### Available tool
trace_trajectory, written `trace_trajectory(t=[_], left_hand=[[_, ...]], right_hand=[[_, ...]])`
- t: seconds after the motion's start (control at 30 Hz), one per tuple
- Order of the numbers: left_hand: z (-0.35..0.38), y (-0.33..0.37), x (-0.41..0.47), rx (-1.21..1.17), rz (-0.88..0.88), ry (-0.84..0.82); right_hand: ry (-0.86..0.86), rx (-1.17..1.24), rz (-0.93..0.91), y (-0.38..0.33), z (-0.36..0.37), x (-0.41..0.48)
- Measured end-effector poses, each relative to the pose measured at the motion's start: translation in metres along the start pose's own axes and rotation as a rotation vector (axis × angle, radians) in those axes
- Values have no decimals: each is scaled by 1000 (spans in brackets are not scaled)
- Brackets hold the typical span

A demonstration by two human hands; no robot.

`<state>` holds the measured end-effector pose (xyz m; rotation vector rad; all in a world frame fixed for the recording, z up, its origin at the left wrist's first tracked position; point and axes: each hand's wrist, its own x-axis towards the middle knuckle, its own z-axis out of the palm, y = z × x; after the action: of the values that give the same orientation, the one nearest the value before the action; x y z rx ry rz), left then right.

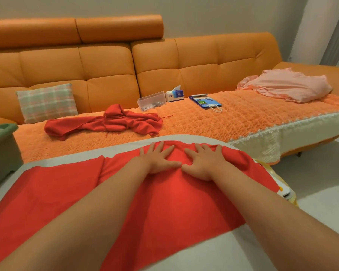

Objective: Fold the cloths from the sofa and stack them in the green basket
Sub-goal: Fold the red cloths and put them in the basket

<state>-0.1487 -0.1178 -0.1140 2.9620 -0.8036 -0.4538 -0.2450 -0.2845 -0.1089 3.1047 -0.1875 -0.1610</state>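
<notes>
A large red cloth [164, 202] lies spread flat on a pale grey table [223, 249] in front of me. My left hand [160, 158] and my right hand [205, 161] press side by side on its far edge, fingers straight and spread. A second red cloth [106, 125] lies crumpled on the orange sofa [213, 61] beyond the table. A pink cloth [288, 86] lies bunched on the sofa at the far right. Only a corner of the green basket [3, 145] shows at the left edge.
On the sofa seat stand a plaid cushion [47, 102], a clear plastic box [152, 100], a tissue box [175, 94] and a blue paper bag [205, 102]. A yellow and white object [282, 190] pokes out beside the table's right side.
</notes>
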Motion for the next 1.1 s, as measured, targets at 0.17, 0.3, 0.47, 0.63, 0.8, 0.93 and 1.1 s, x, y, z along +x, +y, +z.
trace_trajectory(t=[0.17,0.3,0.47,0.63,0.8,0.93,1.1], left_hand=[[10,19,-16,17,170,309],[14,64,-47,-103,421,510],[44,113,-87,-73,543,281],[58,134,-110,-46,563,166],[56,134,-122,-170,537,345],[45,126,-135,-217,518,442],[27,94,-151,-472,449,499]], right_hand=[[268,127,-30,20,-12,-15],[412,143,39,48,-7,-42],[106,207,122,77,18,-88],[130,324,341,94,24,-126],[144,182,536,91,14,-137],[238,62,564,84,-4,-138],[407,477,294,37,-24,-126]])
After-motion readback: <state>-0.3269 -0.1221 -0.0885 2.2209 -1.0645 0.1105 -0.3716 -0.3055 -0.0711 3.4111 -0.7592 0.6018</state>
